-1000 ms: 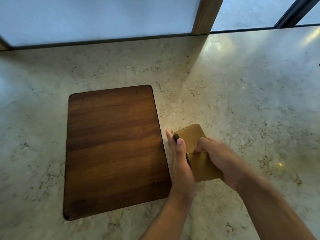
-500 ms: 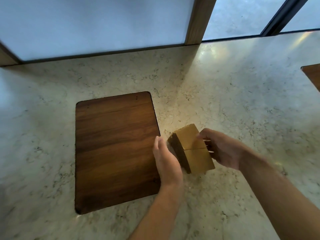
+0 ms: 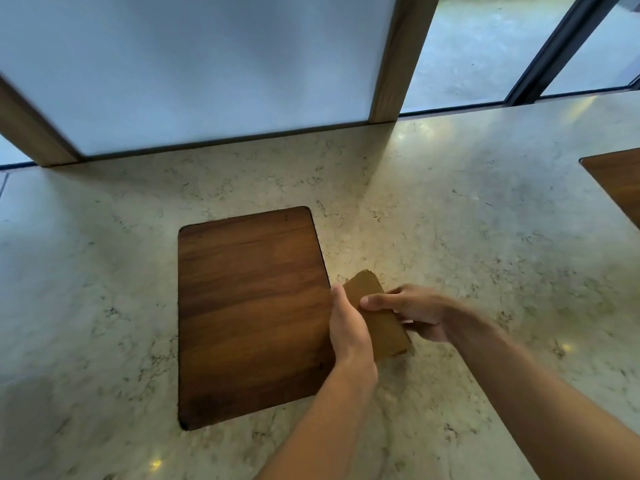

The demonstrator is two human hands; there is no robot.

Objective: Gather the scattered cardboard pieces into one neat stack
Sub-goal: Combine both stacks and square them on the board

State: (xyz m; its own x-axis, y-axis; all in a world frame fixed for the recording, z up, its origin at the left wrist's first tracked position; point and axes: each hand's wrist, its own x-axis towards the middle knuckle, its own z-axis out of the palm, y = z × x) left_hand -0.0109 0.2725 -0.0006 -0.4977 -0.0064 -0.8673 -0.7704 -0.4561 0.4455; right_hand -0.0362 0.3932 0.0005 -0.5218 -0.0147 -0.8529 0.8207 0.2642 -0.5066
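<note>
In the head view, the task is judged to be nearly complete: no loose cardboard pieces are seen anywhere on the tabletop [image 3: 467,237], and all visible pieces have been gathered into a single stack of cardboard pieces [image 3: 379,318], which is found just off the right edge of the wooden board [image 3: 249,313], at about 3 o'clock from the board's centre. The stack is clasped between both hands: the left hand [image 3: 348,329] is pressed flat against its left side, while the right hand [image 3: 414,311] is curled over its top and right side, thumb laid across the upper face. What remains appears to be squaring the edges and setting the stack down. The cardboard is matte, tan and rectangular, with thin layered edges faintly visible at its far corner. The board is dark, grained, smooth and round-cornered; the tabletop is pale, veined, polished stone. A second wooden slab [image 3: 620,181] is cut off at 2 o'clock.
</note>
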